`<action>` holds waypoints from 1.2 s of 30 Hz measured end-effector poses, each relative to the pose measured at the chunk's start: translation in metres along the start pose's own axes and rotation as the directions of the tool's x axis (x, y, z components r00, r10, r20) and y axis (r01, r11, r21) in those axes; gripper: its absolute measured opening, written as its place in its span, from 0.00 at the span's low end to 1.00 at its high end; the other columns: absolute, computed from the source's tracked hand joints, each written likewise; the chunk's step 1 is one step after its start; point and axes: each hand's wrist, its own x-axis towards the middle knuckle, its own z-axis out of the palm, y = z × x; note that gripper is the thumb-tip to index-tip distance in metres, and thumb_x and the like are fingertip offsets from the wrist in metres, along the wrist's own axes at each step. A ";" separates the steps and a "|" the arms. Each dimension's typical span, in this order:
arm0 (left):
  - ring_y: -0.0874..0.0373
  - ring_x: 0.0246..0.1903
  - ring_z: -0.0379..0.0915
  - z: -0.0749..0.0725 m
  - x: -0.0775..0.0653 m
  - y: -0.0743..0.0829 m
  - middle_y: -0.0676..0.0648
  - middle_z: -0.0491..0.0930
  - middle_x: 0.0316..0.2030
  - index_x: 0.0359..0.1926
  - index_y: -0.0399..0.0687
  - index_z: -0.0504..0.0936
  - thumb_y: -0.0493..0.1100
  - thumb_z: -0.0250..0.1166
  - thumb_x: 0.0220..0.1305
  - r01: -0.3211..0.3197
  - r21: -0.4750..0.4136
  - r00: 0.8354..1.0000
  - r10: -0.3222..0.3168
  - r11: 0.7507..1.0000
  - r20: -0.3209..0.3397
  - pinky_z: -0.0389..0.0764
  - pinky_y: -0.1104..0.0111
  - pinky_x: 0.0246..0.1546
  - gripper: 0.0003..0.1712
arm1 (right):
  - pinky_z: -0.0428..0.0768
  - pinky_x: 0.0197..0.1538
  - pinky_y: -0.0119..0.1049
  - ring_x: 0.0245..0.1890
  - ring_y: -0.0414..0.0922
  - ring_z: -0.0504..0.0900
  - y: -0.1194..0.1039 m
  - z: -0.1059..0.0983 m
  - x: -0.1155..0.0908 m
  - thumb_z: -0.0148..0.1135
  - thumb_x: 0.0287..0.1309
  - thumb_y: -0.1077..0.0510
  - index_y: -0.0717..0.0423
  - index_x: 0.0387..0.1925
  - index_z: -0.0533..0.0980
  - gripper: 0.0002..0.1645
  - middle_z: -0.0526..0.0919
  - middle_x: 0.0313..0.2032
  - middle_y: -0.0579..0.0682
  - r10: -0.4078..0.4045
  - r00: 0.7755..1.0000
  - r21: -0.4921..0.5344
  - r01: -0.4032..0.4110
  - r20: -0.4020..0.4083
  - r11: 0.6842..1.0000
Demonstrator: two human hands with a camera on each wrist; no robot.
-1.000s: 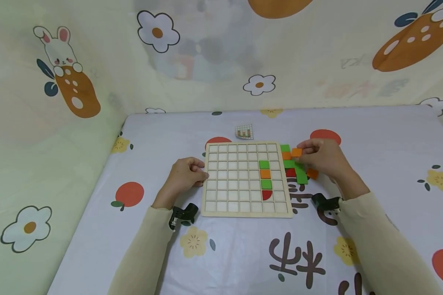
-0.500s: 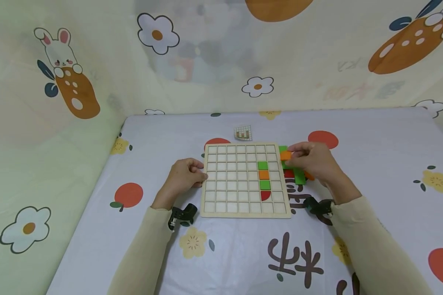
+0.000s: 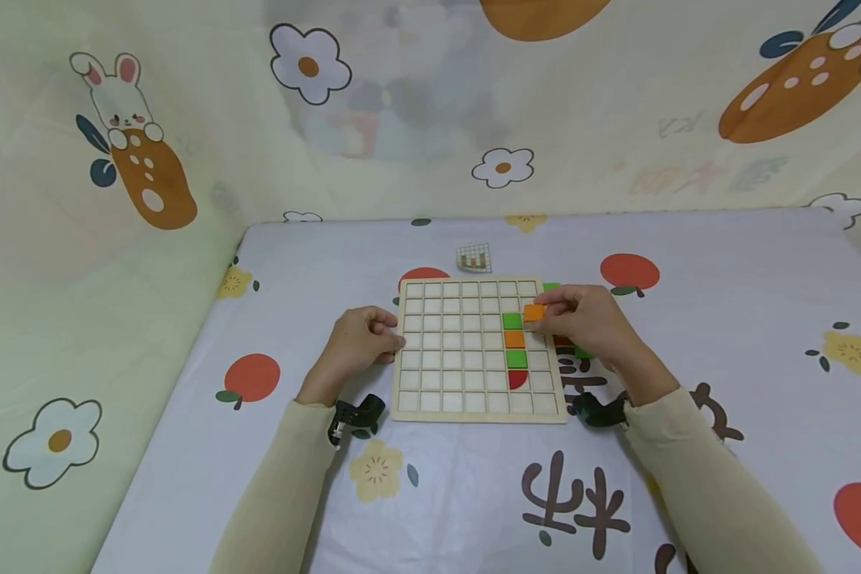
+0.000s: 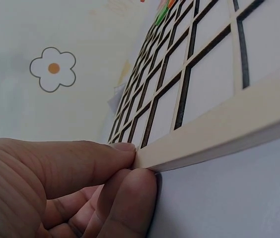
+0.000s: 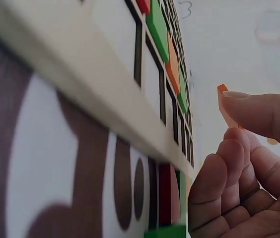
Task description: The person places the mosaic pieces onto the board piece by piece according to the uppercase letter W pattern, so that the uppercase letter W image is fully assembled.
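Note:
A wooden grid board (image 3: 455,351) lies on the table. My left hand (image 3: 359,339) holds its left edge, with thumb and finger pinching the rim (image 4: 179,148) in the left wrist view. Between thumb and fingertips, my right hand (image 3: 595,323) pinches an orange square tile (image 3: 533,312), over the board's rightmost column near the upper part. In the right wrist view that orange tile (image 5: 224,101) tilts above the board. One column holds, from far to near, a green tile (image 3: 512,320), an orange tile (image 3: 514,340), another green tile (image 3: 516,359) and a red rounded tile (image 3: 518,379).
Loose tiles lie along the board's right side, partly hidden by my right hand: a green one (image 3: 551,286), a red one (image 3: 563,341) and another green one (image 3: 583,352). A small grid-printed card (image 3: 473,257) lies beyond the board. Patterned cloth (image 3: 445,494) covers the table.
My right hand has carried the orange tile leftward from the loose tiles to over the board's right columns. My left hand has stayed at the left edge.

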 end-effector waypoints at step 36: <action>0.58 0.27 0.82 0.001 0.002 -0.001 0.44 0.83 0.32 0.51 0.36 0.82 0.32 0.74 0.62 -0.007 0.001 1.000 0.007 1.000 -0.005 0.88 0.69 0.31 0.17 | 0.74 0.35 0.33 0.34 0.47 0.75 -0.033 0.058 0.006 0.75 0.56 0.63 0.60 0.50 0.85 0.18 0.81 0.33 0.50 -0.098 0.990 -0.082 0.106 0.101 0.991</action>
